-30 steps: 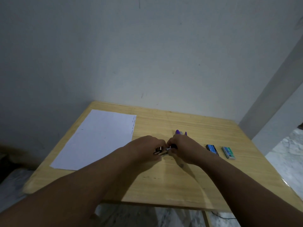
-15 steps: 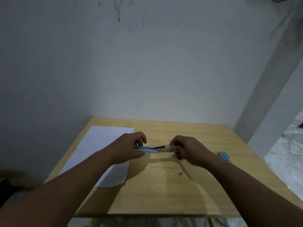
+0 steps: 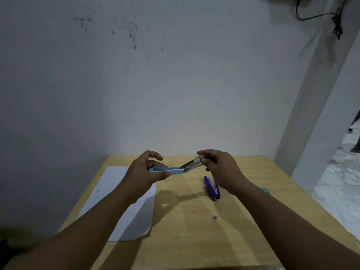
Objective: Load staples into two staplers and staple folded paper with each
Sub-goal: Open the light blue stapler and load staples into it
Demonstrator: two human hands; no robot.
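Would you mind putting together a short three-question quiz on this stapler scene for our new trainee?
1. True or false: the purple stapler is held in the right hand.
2. Which hand grips the plastic body of the light blue stapler? A) the left hand B) the right hand C) neither
3. Fill in: the sheet of paper lies flat on the ____, under the person's left forearm.

Key
1. False: it lies on the table, while the right hand pinches the light blue stapler's metal staple rail.
2. A
3. table
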